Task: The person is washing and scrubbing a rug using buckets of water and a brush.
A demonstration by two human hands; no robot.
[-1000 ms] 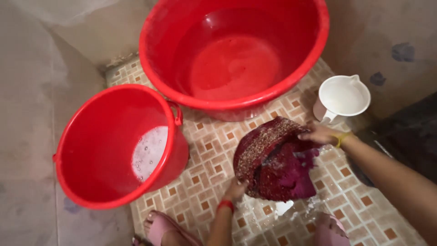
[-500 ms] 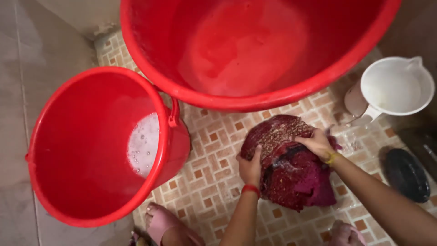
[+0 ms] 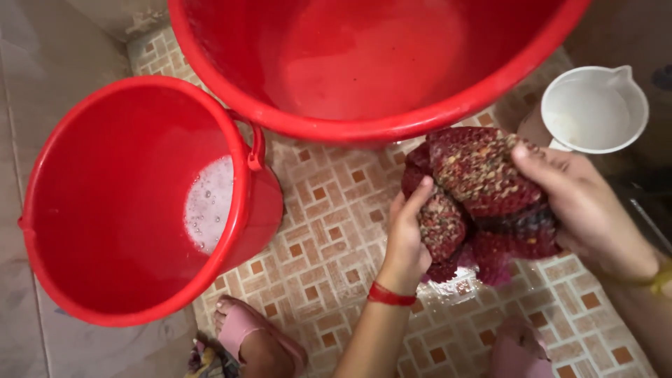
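A wet dark-red and magenta cloth (image 3: pixel 483 175) with speckled embroidery is bunched up above the tiled floor. My left hand (image 3: pixel 407 241), with a red band at the wrist, grips its lower left part. My right hand (image 3: pixel 584 210), with a yellow band at the wrist, clasps the bundle from the right and top. Water drips under the cloth onto the tiles.
A red bucket (image 3: pixel 63 273) with soapy water stands at the left. A large red tub (image 3: pixel 392 122) sits at the top, a white jug (image 3: pixel 595 112) at the upper right. My feet in pink slippers (image 3: pixel 241 332) rest on the brown-and-cream tiled floor (image 3: pixel 329 231).
The cloth was spread flat on the tiles under both hands; it is now gathered into a bundle and lifted. The view has moved closer to the tub and bucket.
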